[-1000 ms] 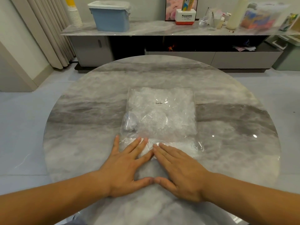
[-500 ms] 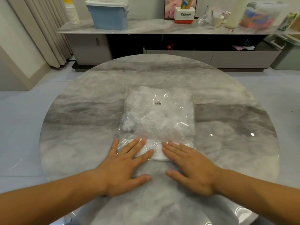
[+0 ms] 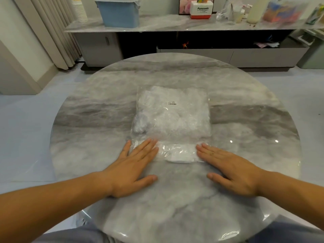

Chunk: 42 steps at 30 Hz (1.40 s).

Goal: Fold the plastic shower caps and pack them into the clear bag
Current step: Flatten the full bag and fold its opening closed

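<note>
a: where's the bag (image 3: 172,111)?
b: middle of the table (image 3: 87,137), full of white caps (image 3: 168,123). its near flap (image 3: 178,153) lies under both sets of fingertips.
a: gripping it?
b: no. left hand (image 3: 133,165) and right hand (image 3: 231,169) lie flat, fingers straight, grasping nothing, pressing the flap's two ends.
a: how to finish it well?
b: i'd say press outward evenly so trapped air escapes, and mind the slick film doesn't creep or crease.
</note>
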Available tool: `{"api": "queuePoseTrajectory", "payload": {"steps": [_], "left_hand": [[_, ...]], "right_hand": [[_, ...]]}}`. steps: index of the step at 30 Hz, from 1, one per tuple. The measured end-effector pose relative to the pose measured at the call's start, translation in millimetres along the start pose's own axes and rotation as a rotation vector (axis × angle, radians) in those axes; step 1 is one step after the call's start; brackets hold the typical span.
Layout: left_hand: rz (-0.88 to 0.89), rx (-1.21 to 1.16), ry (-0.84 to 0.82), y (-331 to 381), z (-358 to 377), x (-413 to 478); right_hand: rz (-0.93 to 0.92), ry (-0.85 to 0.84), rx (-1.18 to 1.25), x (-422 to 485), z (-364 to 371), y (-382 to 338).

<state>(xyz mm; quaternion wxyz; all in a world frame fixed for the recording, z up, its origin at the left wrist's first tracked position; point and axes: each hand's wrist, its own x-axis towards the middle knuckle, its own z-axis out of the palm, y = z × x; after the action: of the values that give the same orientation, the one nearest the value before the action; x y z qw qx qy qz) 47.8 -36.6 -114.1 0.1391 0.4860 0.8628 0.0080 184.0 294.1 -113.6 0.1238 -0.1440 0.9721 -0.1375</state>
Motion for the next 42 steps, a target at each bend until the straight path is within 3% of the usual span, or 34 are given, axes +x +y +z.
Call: {"api": "queuePoseTrajectory", "payload": {"steps": [7,22,26,30,34,42], "left_hand": [[-0.027,0.042,0.086,-18,7,-15],[-0.042,-0.026,-0.063,-29,-2,-15],[-0.083,-0.049,-0.094,-26,-10,-12],[-0.075,-0.019,0.076,-19,-21,-8],[-0.042,-0.078,0.279,-13,-27,0],[-0.271,-0.285,0.199,-10,-32,13]], "right_hand": [[0.016,-0.039,-0.025,0,-5,-4],[0.101,-0.084,-0.045,4,-16,-16],[0.102,0.042,-0.162,14,-21,-38],[-0.035,0.297,-0.225,25,-18,-50],[-0.026,0.217,-0.121,34,-13,-52],[0.025,0.170,-0.081,32,-16,-40]]}}
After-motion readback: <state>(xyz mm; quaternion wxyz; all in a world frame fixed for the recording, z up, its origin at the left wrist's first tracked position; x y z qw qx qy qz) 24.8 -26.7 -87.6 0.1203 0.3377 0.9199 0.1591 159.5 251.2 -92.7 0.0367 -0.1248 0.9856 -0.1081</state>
